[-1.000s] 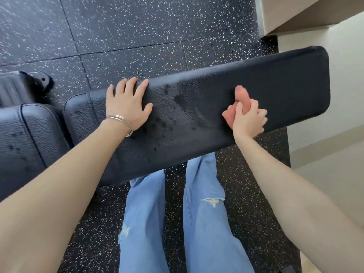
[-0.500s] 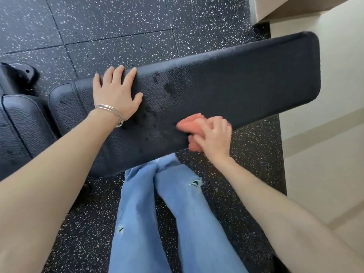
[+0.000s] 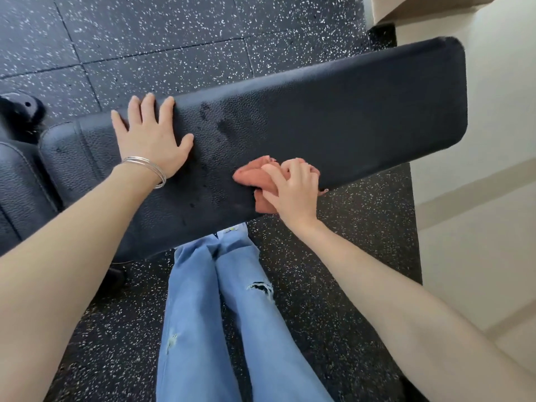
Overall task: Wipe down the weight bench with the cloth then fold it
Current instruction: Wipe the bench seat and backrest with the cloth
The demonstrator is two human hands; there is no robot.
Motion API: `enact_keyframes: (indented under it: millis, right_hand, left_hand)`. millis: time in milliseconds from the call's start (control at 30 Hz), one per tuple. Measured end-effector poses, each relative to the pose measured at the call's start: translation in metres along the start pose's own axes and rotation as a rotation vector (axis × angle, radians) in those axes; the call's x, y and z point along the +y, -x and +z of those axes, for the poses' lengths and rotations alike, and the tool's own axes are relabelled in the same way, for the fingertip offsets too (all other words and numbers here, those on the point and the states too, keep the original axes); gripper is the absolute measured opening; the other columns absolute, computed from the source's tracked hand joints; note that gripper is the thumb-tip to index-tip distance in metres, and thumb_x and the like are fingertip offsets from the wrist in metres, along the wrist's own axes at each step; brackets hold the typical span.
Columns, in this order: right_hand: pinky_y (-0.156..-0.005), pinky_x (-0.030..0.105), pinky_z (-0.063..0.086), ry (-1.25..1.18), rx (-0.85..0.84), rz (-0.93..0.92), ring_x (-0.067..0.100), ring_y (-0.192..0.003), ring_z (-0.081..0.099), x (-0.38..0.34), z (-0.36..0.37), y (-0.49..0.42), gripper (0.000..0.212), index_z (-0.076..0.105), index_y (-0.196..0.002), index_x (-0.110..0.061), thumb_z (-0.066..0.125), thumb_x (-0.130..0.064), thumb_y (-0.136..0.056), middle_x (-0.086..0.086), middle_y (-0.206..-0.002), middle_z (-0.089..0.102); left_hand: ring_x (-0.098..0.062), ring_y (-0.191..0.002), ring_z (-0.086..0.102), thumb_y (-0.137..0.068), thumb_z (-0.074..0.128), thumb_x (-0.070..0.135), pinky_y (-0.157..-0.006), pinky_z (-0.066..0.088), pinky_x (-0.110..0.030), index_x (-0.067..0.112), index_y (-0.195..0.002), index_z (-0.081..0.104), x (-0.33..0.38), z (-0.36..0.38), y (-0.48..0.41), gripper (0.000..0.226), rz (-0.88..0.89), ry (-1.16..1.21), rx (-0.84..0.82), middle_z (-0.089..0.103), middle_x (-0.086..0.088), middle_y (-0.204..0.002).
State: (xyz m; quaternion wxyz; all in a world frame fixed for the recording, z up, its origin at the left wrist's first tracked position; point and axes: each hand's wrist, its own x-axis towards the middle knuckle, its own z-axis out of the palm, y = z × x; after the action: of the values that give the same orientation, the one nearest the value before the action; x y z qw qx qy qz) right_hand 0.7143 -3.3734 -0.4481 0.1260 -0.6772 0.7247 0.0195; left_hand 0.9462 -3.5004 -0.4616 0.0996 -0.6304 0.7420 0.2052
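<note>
The black padded weight bench [image 3: 348, 111] runs across the view from lower left to upper right, with dark wet spots near its middle. My left hand [image 3: 150, 137] lies flat on the pad with spread fingers, a silver bangle on the wrist. My right hand [image 3: 293, 190] grips a bunched salmon-pink cloth [image 3: 252, 175] and presses it on the pad's near edge, right of the wet spots. Part of the cloth is hidden under my fingers.
A second black pad [image 3: 20, 184] adjoins the bench at the left, with a black wheel [image 3: 20, 111] behind it. Speckled black rubber flooring [image 3: 174, 39] surrounds the bench. A pale wall and step [image 3: 493, 198] stand at the right. My jeans-clad legs [image 3: 220, 314] are below the bench.
My right hand swept the cloth from the pad's right part leftward and toward the near edge, then shifted slightly right. My left hand stayed flat in the same place.
</note>
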Motion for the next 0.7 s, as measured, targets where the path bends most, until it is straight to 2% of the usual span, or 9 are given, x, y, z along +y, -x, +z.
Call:
enact_keyframes:
  millis: [100,233,333,400,467,567,633,700]
  right_hand:
    - [-0.076,0.044,0.043,-0.043,0.067,0.237,0.029,-0.087,0.049,0.058,-0.008,-0.007,0.029,0.063,-0.104,-0.024,0.064,-0.035,-0.078,0.007,-0.094,0.051]
    - [-0.084,0.043,0.042,-0.133,0.129,0.565,0.031,-0.103,0.047,0.124,-0.019,-0.03,0.034,0.058,-0.115,-0.025,0.056,-0.039,-0.084,0.01,-0.108,0.049]
    - [-0.091,0.043,0.042,-0.243,0.253,0.935,0.03,-0.112,0.046,0.145,-0.025,-0.053,0.038,0.054,-0.119,-0.027,0.054,-0.046,-0.086,0.01,-0.117,0.048]
    - [-0.093,0.045,0.041,-0.264,0.274,1.096,0.031,-0.114,0.045,0.136,-0.024,-0.061,0.038,0.051,-0.121,-0.029,0.051,-0.048,-0.088,0.009,-0.121,0.047]
    - [-0.09,0.046,0.04,-0.252,0.293,1.114,0.032,-0.111,0.044,0.109,-0.021,-0.057,0.035,0.052,-0.12,-0.03,0.05,-0.046,-0.09,0.009,-0.119,0.046]
    - [-0.08,0.044,0.041,-0.294,0.325,0.984,0.032,-0.099,0.045,0.047,-0.005,-0.024,0.033,0.057,-0.118,-0.025,0.057,-0.039,-0.088,0.011,-0.11,0.048]
    - [-0.074,0.042,0.04,-0.37,0.268,0.84,0.032,-0.092,0.046,0.005,0.004,0.007,0.033,0.061,-0.115,-0.021,0.065,-0.032,-0.084,0.013,-0.102,0.049]
    - [-0.073,0.043,0.041,-0.356,0.12,0.597,0.032,-0.09,0.046,-0.017,0.008,0.033,0.032,0.063,-0.113,-0.019,0.069,-0.025,-0.081,0.014,-0.098,0.05]
  left_hand:
    - [-0.036,-0.142,0.014,-0.088,0.045,0.051,-0.111,0.009,-0.061,0.015,-0.145,0.025,0.004,0.002,-0.001,0.071,-0.029,-0.013,0.01,0.022,-0.017,-0.153]
    - [-0.039,-0.141,0.015,-0.089,0.044,0.052,-0.11,0.01,-0.064,0.012,-0.142,0.027,0.01,0.008,0.0,0.069,-0.064,-0.017,0.033,0.023,-0.019,-0.151]
    - [-0.04,-0.141,0.013,-0.09,0.041,0.053,-0.11,0.008,-0.065,0.01,-0.141,0.026,0.015,0.008,-0.002,0.069,-0.098,-0.014,0.033,0.022,-0.021,-0.151]
    - [-0.041,-0.141,0.011,-0.09,0.039,0.054,-0.11,0.007,-0.065,0.01,-0.141,0.026,0.02,0.007,-0.003,0.07,-0.124,-0.012,0.025,0.021,-0.021,-0.152]
    - [-0.041,-0.141,0.009,-0.09,0.039,0.055,-0.11,0.007,-0.065,0.009,-0.142,0.025,0.025,0.006,-0.004,0.071,-0.144,-0.007,0.017,0.02,-0.022,-0.151]
    - [-0.041,-0.142,0.006,-0.09,0.039,0.055,-0.11,0.006,-0.064,0.008,-0.144,0.021,0.03,0.004,-0.003,0.074,-0.181,-0.018,-0.005,0.016,-0.024,-0.153]
    - [-0.04,-0.143,0.003,-0.09,0.039,0.055,-0.111,0.006,-0.063,0.008,-0.146,0.019,0.033,0.003,-0.003,0.076,-0.198,-0.024,-0.017,0.013,-0.023,-0.154]
    - [-0.039,-0.143,0.003,-0.09,0.039,0.055,-0.112,0.007,-0.062,0.009,-0.147,0.018,0.033,0.003,-0.001,0.076,-0.201,-0.037,-0.022,0.012,-0.023,-0.154]
